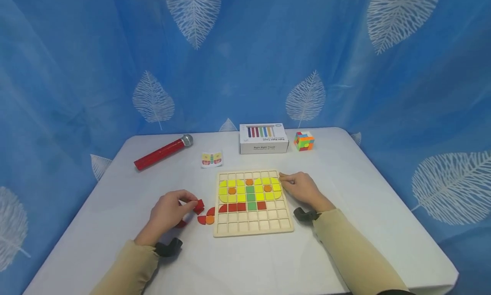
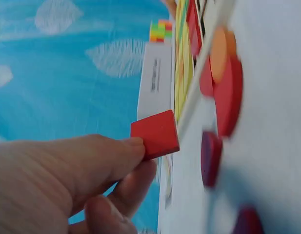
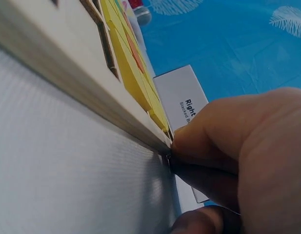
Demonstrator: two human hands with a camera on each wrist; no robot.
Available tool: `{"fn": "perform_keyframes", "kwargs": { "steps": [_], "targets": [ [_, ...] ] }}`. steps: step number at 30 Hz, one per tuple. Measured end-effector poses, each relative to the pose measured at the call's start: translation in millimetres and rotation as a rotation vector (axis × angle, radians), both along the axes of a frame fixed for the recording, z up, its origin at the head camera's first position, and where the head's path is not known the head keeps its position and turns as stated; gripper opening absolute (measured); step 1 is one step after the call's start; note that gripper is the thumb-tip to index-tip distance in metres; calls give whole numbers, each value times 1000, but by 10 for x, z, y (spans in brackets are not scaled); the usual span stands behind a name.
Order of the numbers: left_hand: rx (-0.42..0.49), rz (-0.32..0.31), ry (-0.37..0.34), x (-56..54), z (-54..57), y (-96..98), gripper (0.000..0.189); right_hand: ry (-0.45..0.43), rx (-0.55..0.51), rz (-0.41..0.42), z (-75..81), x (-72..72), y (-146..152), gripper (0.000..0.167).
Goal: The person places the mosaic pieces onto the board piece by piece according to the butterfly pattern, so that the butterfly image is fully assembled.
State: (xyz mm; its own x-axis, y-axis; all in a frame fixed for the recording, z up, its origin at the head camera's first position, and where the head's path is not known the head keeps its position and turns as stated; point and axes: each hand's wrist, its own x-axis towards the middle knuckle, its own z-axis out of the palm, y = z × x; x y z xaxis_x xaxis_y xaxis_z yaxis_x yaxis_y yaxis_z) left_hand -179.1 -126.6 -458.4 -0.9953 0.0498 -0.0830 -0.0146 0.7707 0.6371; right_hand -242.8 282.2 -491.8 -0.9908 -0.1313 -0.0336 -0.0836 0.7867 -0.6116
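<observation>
Between thumb and fingers, my left hand (image 1: 167, 209) pinches a red square tile (image 2: 156, 134), raised over the cloth left of the wooden grid board (image 1: 253, 234). Under and beside that hand lie loose red pieces (image 2: 210, 158). Closer to the board are red curved pieces (image 1: 201, 220) and an orange disc (image 1: 209, 219). Yellow tiles (image 1: 241, 190), green squares (image 1: 251, 197), orange discs and a row of red tiles (image 1: 232, 207) fill part of the grid. At the board's far right corner, my right hand (image 1: 303, 187) grips the edge with thumb and fingertips.
A small picture card (image 1: 212, 159) with a butterfly pattern lies behind the board. Farther back are a red microphone (image 1: 164, 152), a white box (image 1: 264, 147) and a colourful puzzle cube (image 1: 304, 141). A white cloth covers the table (image 1: 238, 269).
</observation>
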Motion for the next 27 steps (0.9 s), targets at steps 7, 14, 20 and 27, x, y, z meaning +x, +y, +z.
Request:
{"fn": "perform_keyframes", "kwargs": {
  "steps": [7, 14, 20, 27],
  "targets": [
    [53, -121, 30, -51, 98, 364, 14, -4, 41, 17, 3, -8, -10, 40],
    [73, -292, 47, -245, 179, 1004, 6, -22, 37, 26, -3, -36, 5, 42],
    [10, -380, 25, -405, 111, 1540, 3, 3, 17, 42, -8, -56, 11, 41],
    [-68, -428, 54, -428, -29, 1784, 4, 27, 25, 58, -17, -33, 11, 39]
  ]
}}
